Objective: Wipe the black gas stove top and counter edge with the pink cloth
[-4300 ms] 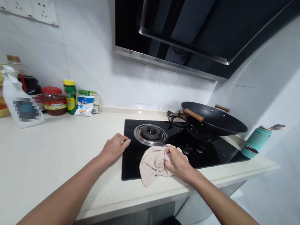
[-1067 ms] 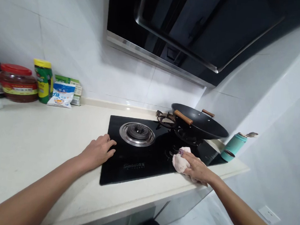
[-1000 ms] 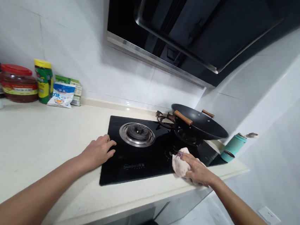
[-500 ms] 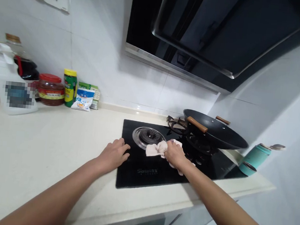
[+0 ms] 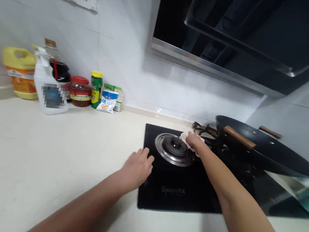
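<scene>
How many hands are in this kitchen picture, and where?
2: the right hand holds the cloth at the right side of the burner; the left hand is at the left edge of the cooktop.

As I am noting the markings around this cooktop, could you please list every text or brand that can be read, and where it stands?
"低": on the white-and-blue packet; its other print is too small to read.
"S...": first letter of the pale logo on the black cooktop; the rest is blurred.
Yellow jug, dark bottle, red-lidded jar, green bottle, green packet: too blurred.
White spray bottle: label pixelated.
</scene>
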A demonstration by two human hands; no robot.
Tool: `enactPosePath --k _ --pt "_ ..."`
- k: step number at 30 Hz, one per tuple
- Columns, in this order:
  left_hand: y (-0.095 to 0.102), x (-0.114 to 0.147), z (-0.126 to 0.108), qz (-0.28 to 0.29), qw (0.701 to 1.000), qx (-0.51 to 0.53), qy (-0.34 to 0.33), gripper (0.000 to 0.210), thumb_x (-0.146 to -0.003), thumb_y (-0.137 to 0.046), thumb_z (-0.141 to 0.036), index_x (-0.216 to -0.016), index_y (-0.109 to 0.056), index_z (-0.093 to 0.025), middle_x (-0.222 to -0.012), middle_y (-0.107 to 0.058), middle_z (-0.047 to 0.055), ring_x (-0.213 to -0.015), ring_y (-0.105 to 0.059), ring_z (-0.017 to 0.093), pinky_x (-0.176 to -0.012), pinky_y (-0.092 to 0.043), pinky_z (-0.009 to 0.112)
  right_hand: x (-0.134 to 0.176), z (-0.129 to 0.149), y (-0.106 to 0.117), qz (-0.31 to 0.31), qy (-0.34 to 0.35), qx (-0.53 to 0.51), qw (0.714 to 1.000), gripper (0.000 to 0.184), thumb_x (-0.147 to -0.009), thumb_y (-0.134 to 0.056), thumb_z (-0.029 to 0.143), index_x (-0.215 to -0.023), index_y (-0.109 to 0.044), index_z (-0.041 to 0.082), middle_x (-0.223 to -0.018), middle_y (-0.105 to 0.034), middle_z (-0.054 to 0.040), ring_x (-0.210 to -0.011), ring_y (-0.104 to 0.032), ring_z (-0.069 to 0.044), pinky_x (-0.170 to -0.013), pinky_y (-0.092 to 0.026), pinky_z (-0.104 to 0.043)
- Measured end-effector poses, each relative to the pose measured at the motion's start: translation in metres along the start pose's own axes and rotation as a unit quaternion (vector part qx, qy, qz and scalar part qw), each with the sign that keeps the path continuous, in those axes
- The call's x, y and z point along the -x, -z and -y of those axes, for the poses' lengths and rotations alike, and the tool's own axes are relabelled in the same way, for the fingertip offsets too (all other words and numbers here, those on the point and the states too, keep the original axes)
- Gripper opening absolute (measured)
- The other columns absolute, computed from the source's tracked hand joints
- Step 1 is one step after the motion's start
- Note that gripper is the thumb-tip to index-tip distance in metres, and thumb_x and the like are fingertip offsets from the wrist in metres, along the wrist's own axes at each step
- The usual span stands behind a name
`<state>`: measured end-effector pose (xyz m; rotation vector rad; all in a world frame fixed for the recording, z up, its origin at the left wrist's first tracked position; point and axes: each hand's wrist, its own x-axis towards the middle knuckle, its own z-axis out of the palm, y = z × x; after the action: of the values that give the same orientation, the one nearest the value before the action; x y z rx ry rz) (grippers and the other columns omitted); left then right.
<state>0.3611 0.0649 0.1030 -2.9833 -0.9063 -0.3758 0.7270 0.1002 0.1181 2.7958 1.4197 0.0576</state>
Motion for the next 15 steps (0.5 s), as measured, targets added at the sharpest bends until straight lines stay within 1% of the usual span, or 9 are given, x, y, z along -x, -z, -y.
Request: enactPosePath --k 3,7,10,12,15 --pt "0.005 0.004 -0.004 0.008 1.0 -0.004 0.0 0.029 -0.1 -0.04 -0.024 -0.107 -0.067 -0.017 -0.113 -0.06 0.013 -0.097 -0.059 0.027 -0.086 -0.05 0.044 -0.025 0.034 0.001 0.012 0.022 0.001 1.0 0.044 -0.096 -0.048 0.031 -0.137 -0.048 0.014 -0.141 -0.048 -0.0245 -0.128 -0.048 -0.036 -0.096 -0.043 -0.045" --pt "0.004 0.005 -0.001 -0.003 1.0 0.004 -0.001 0.029 -0.1 -0.04 -0.026 -0.105 -0.068 -0.019 -0.11 -0.061 0.013 -0.095 -0.059 0.025 -0.082 -0.05 0.041 -0.039 0.078 0.001 0.014 0.087 -0.002 0.996 0.047 -0.093 -0.052 0.027 -0.138 -0.048 0.016 -0.143 -0.047 -0.0213 -0.129 -0.048 -0.034 -0.097 -0.044 -0.045" --pt "0.0 0.002 0.003 -0.019 1.0 0.018 0.004 0.033 -0.1 -0.037 -0.026 -0.101 -0.069 -0.019 -0.107 -0.063 0.013 -0.09 -0.061 0.025 -0.08 -0.049 0.041 -0.037 0.099 0.001 0.003 0.155 -0.007 0.988 0.049 -0.089 -0.055 0.023 -0.137 -0.049 0.019 -0.144 -0.047 -0.018 -0.127 -0.051 -0.031 -0.098 -0.044 -0.043" --pt "-0.003 -0.002 0.006 -0.026 0.999 0.033 0.019 0.036 -0.101 -0.034 -0.026 -0.102 -0.069 -0.019 -0.103 -0.064 0.012 -0.089 -0.062 0.024 -0.081 -0.049 0.041 -0.031 0.11 0.003 -0.006 0.202 -0.01 0.979 0.052 -0.086 -0.058 0.021 -0.137 -0.05 0.02 -0.142 -0.049 -0.0159 -0.122 -0.054 -0.029 -0.098 -0.044 -0.04" --pt "-0.004 -0.006 0.01 -0.048 0.996 0.06 0.052 0.039 -0.102 -0.031 -0.025 -0.114 -0.067 -0.019 -0.105 -0.065 0.012 -0.095 -0.063 0.026 -0.086 -0.049 0.042 -0.018 0.126 0.007 -0.015 0.272 -0.015 0.962 0.056 -0.083 -0.061 0.019 -0.137 -0.05 0.022 -0.135 -0.055 -0.0118 -0.114 -0.058 -0.025 -0.097 -0.044 -0.037"
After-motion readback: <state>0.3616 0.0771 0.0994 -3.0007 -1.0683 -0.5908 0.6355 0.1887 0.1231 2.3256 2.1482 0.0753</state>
